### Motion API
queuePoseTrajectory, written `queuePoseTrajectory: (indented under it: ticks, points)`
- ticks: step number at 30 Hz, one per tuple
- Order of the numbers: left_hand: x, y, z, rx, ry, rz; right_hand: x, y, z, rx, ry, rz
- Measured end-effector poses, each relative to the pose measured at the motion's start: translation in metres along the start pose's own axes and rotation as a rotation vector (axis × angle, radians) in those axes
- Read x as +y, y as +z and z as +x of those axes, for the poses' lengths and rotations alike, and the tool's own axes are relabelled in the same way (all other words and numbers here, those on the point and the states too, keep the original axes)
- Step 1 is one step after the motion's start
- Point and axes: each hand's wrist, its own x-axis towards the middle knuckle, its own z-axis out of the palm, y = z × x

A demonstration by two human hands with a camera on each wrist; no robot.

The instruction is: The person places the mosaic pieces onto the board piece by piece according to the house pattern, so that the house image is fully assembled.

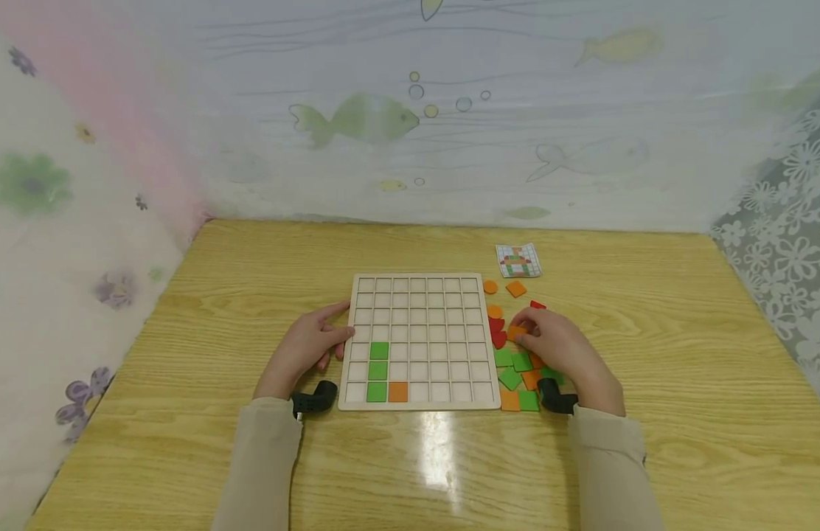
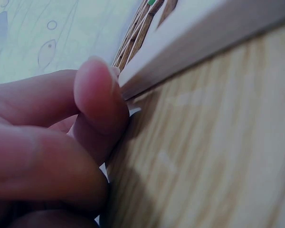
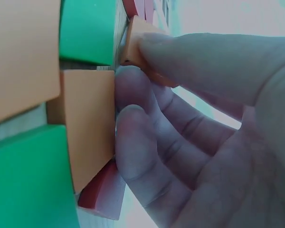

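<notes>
A wooden grid board (image 1: 419, 405) lies on the table, with several green squares (image 1: 378, 370) stacked in its second column and one orange square (image 1: 398, 391) beside the lowest. My left hand (image 1: 305, 346) rests at the board's left edge, thumb and fingertips against it; in the left wrist view the fingers (image 2: 97, 95) are bent near the board's side (image 2: 190, 47). To the right of the board, my right hand (image 1: 565, 350) pinches an orange piece (image 1: 516, 332). The right wrist view shows the thumb on top of that orange piece (image 3: 137, 45).
Loose green and orange squares (image 1: 509, 378) lie right of the board, partly under my right hand. Red pieces (image 1: 496, 332) and orange round pieces (image 1: 491, 287) touch or sit near its right edge. A printed pattern card (image 1: 518, 261) lies behind them. Patterned cloth (image 1: 383, 184) hangs behind the table.
</notes>
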Motion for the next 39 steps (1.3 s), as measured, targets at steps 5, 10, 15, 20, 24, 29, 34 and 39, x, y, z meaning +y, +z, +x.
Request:
queuePoseTrajectory:
  ticks: [5,10,15,20,24,29,34,39]
  points:
    - [0.000,0.000,0.000,-0.003,-0.002,0.002,0.001,-0.001,-0.001,0.027,0.026,0.015]
    - [0.000,0.000,-0.001,0.002,0.000,0.000,-0.001,-0.002,-0.001,0.039,0.030,0.015]
    - [-0.001,0.000,0.000,0.003,-0.003,0.001,-0.003,-0.004,-0.001,0.032,0.048,-0.019]
    - [-0.001,-0.001,0.001,-0.001,0.001,-0.008,-0.005,-0.003,-0.001,0.030,0.071,-0.026]
    - [-0.001,0.000,0.001,-0.001,0.001,-0.008,-0.005,-0.002,0.000,0.040,0.055,-0.018]
    - [0.000,0.000,0.000,-0.003,-0.005,-0.004,-0.008,0.001,0.001,0.053,0.025,-0.019]
    - [0.000,0.000,-0.001,-0.002,0.001,-0.003,-0.011,0.004,0.001,0.028,0.018,-0.005]
    - [-0.001,0.000,0.000,0.003,0.000,-0.012,-0.015,0.007,0.002,0.029,0.007,0.000]
